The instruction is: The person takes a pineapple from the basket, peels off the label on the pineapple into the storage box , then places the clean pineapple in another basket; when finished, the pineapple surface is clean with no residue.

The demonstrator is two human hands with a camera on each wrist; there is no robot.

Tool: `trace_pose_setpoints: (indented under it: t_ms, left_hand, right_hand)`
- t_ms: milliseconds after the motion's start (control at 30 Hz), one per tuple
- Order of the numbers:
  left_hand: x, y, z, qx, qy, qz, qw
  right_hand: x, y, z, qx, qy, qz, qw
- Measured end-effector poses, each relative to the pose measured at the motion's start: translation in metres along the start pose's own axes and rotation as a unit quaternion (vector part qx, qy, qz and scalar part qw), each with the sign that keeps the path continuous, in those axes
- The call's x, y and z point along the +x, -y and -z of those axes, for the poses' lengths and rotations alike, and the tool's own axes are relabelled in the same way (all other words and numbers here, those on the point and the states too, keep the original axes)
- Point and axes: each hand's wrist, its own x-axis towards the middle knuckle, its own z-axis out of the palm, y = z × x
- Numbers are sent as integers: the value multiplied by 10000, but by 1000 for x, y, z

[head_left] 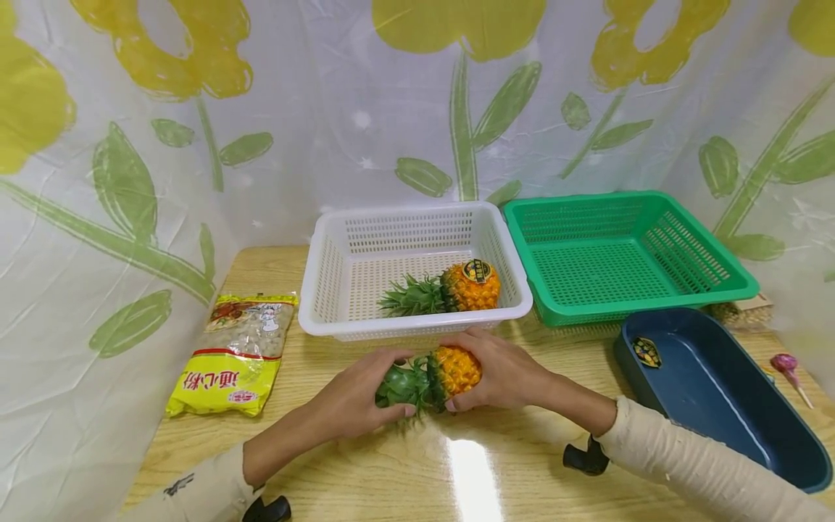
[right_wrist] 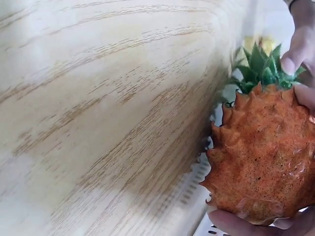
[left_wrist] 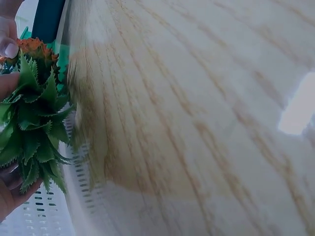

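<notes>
A small pineapple (head_left: 457,371) lies crosswise between both hands, just in front of the white basket (head_left: 417,319). My left hand (head_left: 357,395) grips its green leafy crown (left_wrist: 37,123), thumb on the near side. Around the orange fruit end (right_wrist: 266,157) curls my right hand (head_left: 502,371), with fingers over the far side and thumb in front. Inside the white basket rests a second pineapple (head_left: 471,286), its crown pointing left and a round black-and-gold label on its fruit.
A green basket (head_left: 607,268) stands right of the white one. Nearer on the right is a dark blue tub (head_left: 704,391) with a round label inside; a wrapped lollipop (head_left: 785,362) lies beyond it. A yellow pasta bag (head_left: 235,355) lies at the left.
</notes>
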Motion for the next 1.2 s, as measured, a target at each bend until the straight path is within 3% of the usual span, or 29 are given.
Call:
trace_pose_setpoints:
  t_ms: [433, 667, 933, 1200]
  left_hand:
    - [-7, 2, 7, 72, 46, -390, 9992]
    - [-10, -2, 16, 34, 88, -315, 9995]
    - [-11, -6, 34, -51, -447, -532, 9976]
    - [-4, -3, 48, 134, -1074, -961, 9895]
  right_hand:
    - [-5, 1, 5, 26, -6, 106, 9999]
    - [-11, -2, 9, -11, 17, 19, 10000]
    - [-18, -7, 13, -122, -2, -65, 9999]
    - [-26, -9, 19, -85, -91, -127, 9998]
